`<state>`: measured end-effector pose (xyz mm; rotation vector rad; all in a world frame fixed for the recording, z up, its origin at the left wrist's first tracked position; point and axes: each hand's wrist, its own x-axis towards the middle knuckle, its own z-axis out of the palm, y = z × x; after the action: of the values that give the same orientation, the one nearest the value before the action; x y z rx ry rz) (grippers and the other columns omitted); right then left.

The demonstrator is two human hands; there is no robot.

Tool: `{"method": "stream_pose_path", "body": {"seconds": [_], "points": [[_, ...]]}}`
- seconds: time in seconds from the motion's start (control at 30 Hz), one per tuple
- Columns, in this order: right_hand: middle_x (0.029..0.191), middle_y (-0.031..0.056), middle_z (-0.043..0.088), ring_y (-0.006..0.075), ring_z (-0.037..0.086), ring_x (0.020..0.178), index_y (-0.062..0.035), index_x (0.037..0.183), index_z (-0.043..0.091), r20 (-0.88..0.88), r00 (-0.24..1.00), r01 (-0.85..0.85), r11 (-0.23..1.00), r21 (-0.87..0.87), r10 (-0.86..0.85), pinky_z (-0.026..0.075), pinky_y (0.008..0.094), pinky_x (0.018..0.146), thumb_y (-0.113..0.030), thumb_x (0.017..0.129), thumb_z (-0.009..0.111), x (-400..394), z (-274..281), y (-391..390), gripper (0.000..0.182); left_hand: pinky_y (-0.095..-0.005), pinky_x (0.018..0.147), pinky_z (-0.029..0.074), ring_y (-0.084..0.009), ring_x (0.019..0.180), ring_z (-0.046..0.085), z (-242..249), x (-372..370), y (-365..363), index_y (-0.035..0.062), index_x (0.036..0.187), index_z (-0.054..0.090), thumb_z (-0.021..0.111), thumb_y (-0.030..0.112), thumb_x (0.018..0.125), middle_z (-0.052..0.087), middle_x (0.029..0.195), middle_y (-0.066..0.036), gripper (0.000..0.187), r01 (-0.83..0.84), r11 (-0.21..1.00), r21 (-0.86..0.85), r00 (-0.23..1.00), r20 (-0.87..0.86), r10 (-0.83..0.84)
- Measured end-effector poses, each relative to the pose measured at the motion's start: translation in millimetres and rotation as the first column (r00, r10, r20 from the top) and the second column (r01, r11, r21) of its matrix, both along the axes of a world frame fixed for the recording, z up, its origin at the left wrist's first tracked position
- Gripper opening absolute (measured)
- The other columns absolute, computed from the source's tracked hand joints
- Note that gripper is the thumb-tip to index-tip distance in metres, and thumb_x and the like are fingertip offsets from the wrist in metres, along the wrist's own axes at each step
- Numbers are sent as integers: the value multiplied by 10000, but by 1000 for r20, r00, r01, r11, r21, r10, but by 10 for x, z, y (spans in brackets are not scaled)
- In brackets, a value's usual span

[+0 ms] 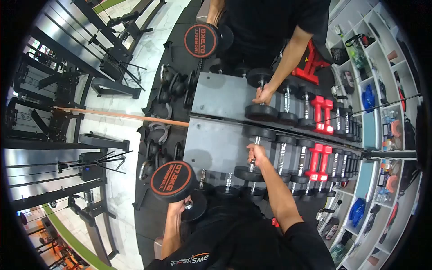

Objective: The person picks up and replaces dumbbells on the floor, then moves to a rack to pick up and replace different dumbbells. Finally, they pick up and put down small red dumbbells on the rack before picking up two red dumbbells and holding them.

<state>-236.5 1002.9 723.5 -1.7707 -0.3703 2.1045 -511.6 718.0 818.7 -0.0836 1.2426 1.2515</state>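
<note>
Left hand: my left hand [183,208] is clenched around the handle of a black dumbbell [173,181], lifted off the rack and held close to my chest at the near left.
Held dumbbell: its round end plate faces the camera, with an orange ring and lettering that reads reversed; the rear plate sits dark behind my fist.
Right hand: my right hand [256,153] is stretched forward and wrapped around the chrome handle of a second black dumbbell [254,155] lying on the rack.
Racked dumbbell: it rests at the left end of the row, one plate toward me and one toward the mirror, just beside the next black pair on its right.
Rack: the grey shelf [209,146] is bare to the left of my right hand.
Row to the right: black dumbbells run along the shelf, then a red pair [318,162], then more dark ones.
Lower tier: smaller dumbbells [227,189] sit nearer to me, below the shelf edge.
Mirror: directly behind the rack, repeating my arms, both weights and the row.
Floor left: cable handles [155,150] lie on the black mat.
Far right: white cubby shelves [382,180] hold bags and bottles.
</note>
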Motion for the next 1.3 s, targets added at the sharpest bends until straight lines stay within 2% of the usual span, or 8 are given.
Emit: {"method": "stream_pose_path", "body": {"seconds": [0.03, 0.1, 0.13, 0.23, 0.43, 0.57, 1.1, 1.3], "points": [[471, -23, 325, 121, 314, 348, -150, 583, 388, 13, 1000, 1, 1000, 4, -1, 316, 332, 352, -132, 804, 637, -12, 11, 6, 333, -279, 515, 374, -114, 458, 348, 111, 40, 135, 92, 723, 500, 582, 177, 967, 357, 541, 16, 271, 32, 999, 3, 993, -110, -32], [469, -18, 334, 124, 324, 349, -144, 586, 397, 65, 998, 2, 998, 61, -6, 319, 336, 350, -134, 801, 634, -45, 46, -24, 320, -280, 512, 367, -112, 460, 351, -127, 5, 135, 94, 719, 500, 608, 199, 959, 362, 544, 17, 284, 58, 997, 49, 995, -82, -54], [468, -15, 338, 126, 329, 349, -141, 587, 402, 92, 996, 3, 996, 92, -11, 320, 338, 348, -135, 799, 633, -54, 69, -23, 313, -283, 514, 367, -109, 462, 353, -37, 48, 244, 95, 709, 498, 639, 219, 945, 365, 547, 22, 302, 61, 997, -43, 995, -82, -65], [465, -8, 339, 129, 339, 351, -133, 589, 414, 142, 990, 7, 998, 63, -16, 325, 341, 348, -134, 793, 627, -86, 95, -4, 296, -284, 512, 370, -109, 461, 359, -162, 79, 388, 89, 705, 505, 645, 209, 939, 367, 543, 23, 298, 121, 992, 42, 990, -73, -118], [475, 12, 390, 145, 345, 347, -112, 582, 430, 243, 969, 17, 996, 83, -37, 320, 351, 352, -128, 776, 621, -129, 61, -6, 273, -308, 490, 383, -114, 407, 359, -179, 260, 894, 85, 636, 490, 646, 61, 860, 364, 499, 17, 274, 200, 966, -161, 978, -21, -206], [475, 23, 397, 154, 361, 348, -104, 572, 442, 322, 944, 30, 993, 113, -65, 315, 362, 350, -122, 764, 619, -165, 74, -3, 262, -290, 443, 367, -103, 392, 362, -163, 342, 1223, 80, 657, 509, 639, 50, 847, 382, 501, 20, 232, 272, 950, -151, 959, -43, -282], [475, 44, 421, 180, 379, 336, -62, 547, 459, 418, 905, 58, 996, 75, -84, 336, 376, 349, -88, 758, 606, -227, 230, 36, 258, -332, 392, 376, -111, 369, 385, -526, 486, 2271, 134, 608, 420, 628, 81, 822, 375, 483, 24, 303, 463, 866, -187, 885, 52, -462], [462, 47, 418, 178, 388, 336, -61, 546, 456, 396, 914, 60, 993, 98, -94, 316, 369, 339, -82, 762, 610, -198, 32, 13, 265, -319, 396, 357, -109, 371, 354, -750, 514, 2501, 146, 598, 406, 635, 89, 811, 362, 485, 27, 317, 507, 833, -221, 862, 98, -498]]}}
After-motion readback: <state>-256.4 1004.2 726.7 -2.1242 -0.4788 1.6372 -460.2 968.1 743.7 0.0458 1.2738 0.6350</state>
